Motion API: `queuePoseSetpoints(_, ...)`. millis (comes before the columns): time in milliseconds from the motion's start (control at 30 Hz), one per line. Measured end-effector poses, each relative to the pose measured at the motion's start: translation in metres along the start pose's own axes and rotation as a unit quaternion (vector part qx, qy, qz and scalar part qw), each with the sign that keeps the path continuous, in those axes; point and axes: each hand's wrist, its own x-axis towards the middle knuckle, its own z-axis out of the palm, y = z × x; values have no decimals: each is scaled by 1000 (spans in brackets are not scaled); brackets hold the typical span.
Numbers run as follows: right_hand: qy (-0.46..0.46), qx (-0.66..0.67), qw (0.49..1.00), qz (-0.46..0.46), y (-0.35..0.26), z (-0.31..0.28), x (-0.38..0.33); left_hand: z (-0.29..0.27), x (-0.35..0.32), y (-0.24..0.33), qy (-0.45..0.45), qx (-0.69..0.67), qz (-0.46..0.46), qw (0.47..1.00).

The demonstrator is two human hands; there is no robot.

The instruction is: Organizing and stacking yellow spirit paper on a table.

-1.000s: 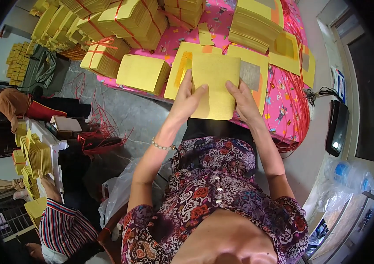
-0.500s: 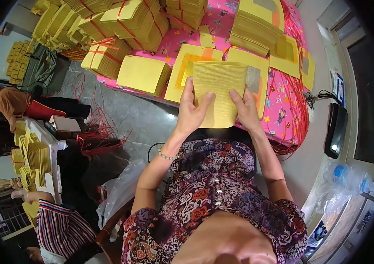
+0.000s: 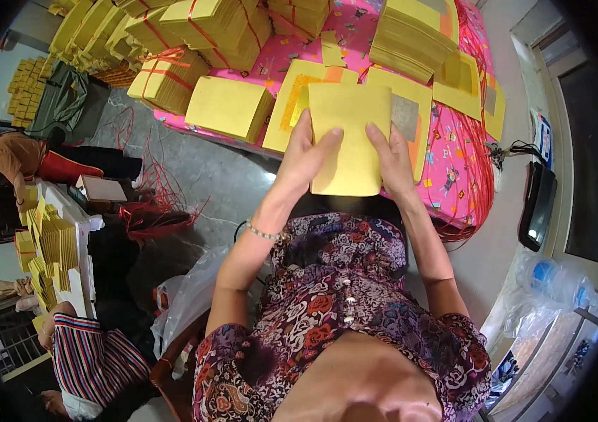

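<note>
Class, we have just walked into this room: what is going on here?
A seated person holds a stack of yellow paper sheets upright in both hands, the left hand on its left edge, the right hand on its right. Just beyond is a pink patterned table loaded with more yellow sheets and string-tied yellow bundles. Other people sit at the far left.

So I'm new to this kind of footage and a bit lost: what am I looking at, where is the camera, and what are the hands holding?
The camera sits on a person's head and looks down, so the flowered top and forearms enter from below. The wide lens bends straight edges. The left hand and right hand together hold a stack of yellow paper sheets above the edge of a table with a pink patterned cloth. On it lie loose yellow sheets and bundles tied with red string. Other people sit at the lower left.
</note>
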Motion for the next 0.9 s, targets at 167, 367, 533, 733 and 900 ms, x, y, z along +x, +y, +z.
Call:
queuePoseSetpoints(167,1,28,998,65,5,-3,12,-6,13,-3,-8,-18,-44,999)
queuePoseSetpoints(367,6,50,994,100,10,-4,20,-11,21,-9,-4,-14,-73,997)
queuePoseSetpoints(533,9,67,992,110,14,-4,21,-16,24,-15,-6,-19,-81,997)
queuePoseSetpoints(733,8,67,993,94,16,-5,20,-15,25,-15,-12,-18,-80,997)
queuePoseSetpoints(900,3,42,997,68,11,-4,17,-7,19,-9,-1,-16,-59,998)
